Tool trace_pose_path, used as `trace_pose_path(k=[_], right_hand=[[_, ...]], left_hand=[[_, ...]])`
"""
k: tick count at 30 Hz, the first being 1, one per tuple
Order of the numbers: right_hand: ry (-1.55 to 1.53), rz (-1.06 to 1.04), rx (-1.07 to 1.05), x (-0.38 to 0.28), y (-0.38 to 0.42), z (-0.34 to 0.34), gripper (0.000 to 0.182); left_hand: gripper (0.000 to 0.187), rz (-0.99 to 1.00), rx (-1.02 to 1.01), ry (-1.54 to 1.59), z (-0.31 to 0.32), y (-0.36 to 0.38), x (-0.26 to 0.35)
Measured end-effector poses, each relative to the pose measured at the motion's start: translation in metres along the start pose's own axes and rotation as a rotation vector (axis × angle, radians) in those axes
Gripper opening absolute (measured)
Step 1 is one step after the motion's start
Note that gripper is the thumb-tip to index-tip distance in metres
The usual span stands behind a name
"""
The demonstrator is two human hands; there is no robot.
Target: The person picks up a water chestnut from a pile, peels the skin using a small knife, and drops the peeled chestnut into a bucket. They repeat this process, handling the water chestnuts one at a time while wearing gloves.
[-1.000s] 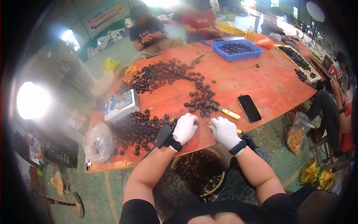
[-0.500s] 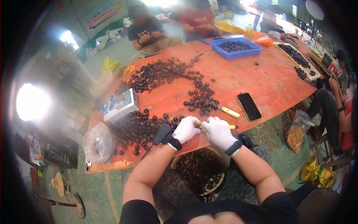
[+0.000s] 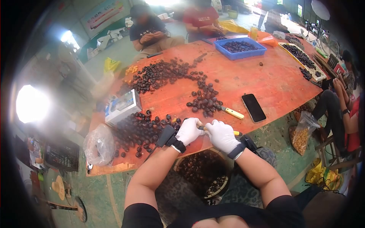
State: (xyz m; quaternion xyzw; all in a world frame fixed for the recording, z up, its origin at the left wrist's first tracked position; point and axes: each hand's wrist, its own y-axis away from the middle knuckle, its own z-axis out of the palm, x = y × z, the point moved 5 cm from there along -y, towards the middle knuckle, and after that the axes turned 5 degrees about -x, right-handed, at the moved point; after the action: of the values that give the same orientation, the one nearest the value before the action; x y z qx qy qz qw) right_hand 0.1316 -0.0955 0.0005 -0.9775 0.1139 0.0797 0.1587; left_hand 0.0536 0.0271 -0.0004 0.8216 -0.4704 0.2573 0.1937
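My white-gloved left hand (image 3: pixel 189 130) is closed at the table's front edge, with what seems to be a chestnut mostly hidden in its fingertips. Right beside it, my gloved right hand (image 3: pixel 220 133) grips a small knife; its yellow handle (image 3: pixel 237 133) sticks out to the right and its blade end points toward the left fingers. Dark brown chestnuts (image 3: pixel 138 131) lie heaped left of my left hand. Another group of chestnuts (image 3: pixel 205 100) lies just beyond both hands. Below them, a round bucket (image 3: pixel 227 181) holds dark shells and scraps.
On the red table (image 3: pixel 251 76) are a second knife (image 3: pixel 232 113), a phone (image 3: pixel 254 108), a white box (image 3: pixel 123 107) and a blue crate (image 3: pixel 243 56) of chestnuts. A plastic bag (image 3: pixel 99 145) sits at the left corner. Other people sit behind and to the right.
My right hand has tilted slightly, and the knife handle's end has dropped a little. My left hand stays nearly in place. The person across has lowered their hands slightly.
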Motion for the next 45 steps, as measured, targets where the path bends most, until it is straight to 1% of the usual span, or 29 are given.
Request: trace_pose_path(k=[2,5,6,7,9,10,13,14,17,18,21,24,25,27,28,31,33,36,42,45], right_hand=[[0.057,0.006,-0.034,0.006,0.003,0.001,0.014],[0.060,0.051,-0.052,0.013,0.007,-0.010,0.014],[0.047,0.072,-0.055,0.016,0.009,-0.014,0.015],[0.046,0.084,-0.062,0.019,0.008,-0.013,0.016],[0.042,0.109,-0.077,0.023,0.005,-0.012,0.018],[0.035,0.110,-0.067,0.022,0.005,-0.012,0.018],[0.024,0.101,-0.040,0.019,0.004,-0.011,0.019],[0.029,0.093,-0.032,0.018,0.005,-0.009,0.019],[0.019,0.099,-0.041,0.019,0.003,-0.007,0.018],[0.011,0.108,-0.051,0.019,0.003,-0.005,0.018],[0.011,0.104,-0.049,0.020,0.002,-0.006,0.018],[0.007,0.124,-0.018,0.025,0.003,-0.008,0.018],[0.003,0.116,-0.010,0.026,0.003,-0.010,0.018],[-0.005,0.098,-0.001,0.026,0.004,-0.012,0.018],[-0.007,0.077,0.008,0.026,0.004,-0.013,0.018],[-0.007,0.015,0.041,0.021,0.004,-0.013,0.017],[0.000,-0.022,0.062,0.016,0.003,-0.013,0.015],[0.045,-0.031,0.038,0.010,-0.002,-0.007,0.015],[0.101,-0.023,-0.009,0.022,0.004,-0.006,0.012],[0.052,0.043,-0.006,0.026,0.009,-0.010,0.012]], left_hand=[[0.033,0.004,-0.008,0.043,0.001,0.001,-0.002],[0.031,0.027,0.045,-0.143,-0.006,0.002,-0.011],[0.032,0.011,-0.067,-0.341,-0.022,0.007,-0.007],[0.039,-0.026,-0.104,-0.357,-0.030,0.005,-0.010],[0.039,-0.076,0.002,-0.276,-0.046,0.000,-0.004],[0.043,-0.050,0.103,-0.242,-0.046,-0.008,-0.005],[0.037,0.127,0.393,-0.282,-0.033,-0.028,-0.008],[0.033,0.115,0.379,-0.326,-0.025,-0.033,-0.014],[0.033,0.129,0.368,-0.284,-0.021,-0.043,-0.026],[0.033,0.153,0.357,-0.267,-0.023,-0.041,-0.026],[0.026,0.184,0.314,-0.176,-0.025,-0.033,-0.019],[0.022,0.253,0.158,0.105,-0.021,-0.017,0.007],[0.023,0.281,0.121,0.026,-0.011,-0.017,0.002],[0.028,0.228,-0.029,0.029,0.004,-0.009,0.001],[0.036,0.155,-0.072,0.007,0.004,-0.008,0.000],[0.038,0.042,-0.101,0.038,0.003,-0.006,0.001],[0.038,0.039,-0.072,0.041,0.003,-0.006,0.000],[0.037,0.028,-0.057,0.073,0.004,-0.006,0.000],[0.036,-0.007,-0.086,0.100,0.006,-0.007,-0.006],[0.037,-0.030,-0.071,0.063,0.002,-0.004,-0.004]])
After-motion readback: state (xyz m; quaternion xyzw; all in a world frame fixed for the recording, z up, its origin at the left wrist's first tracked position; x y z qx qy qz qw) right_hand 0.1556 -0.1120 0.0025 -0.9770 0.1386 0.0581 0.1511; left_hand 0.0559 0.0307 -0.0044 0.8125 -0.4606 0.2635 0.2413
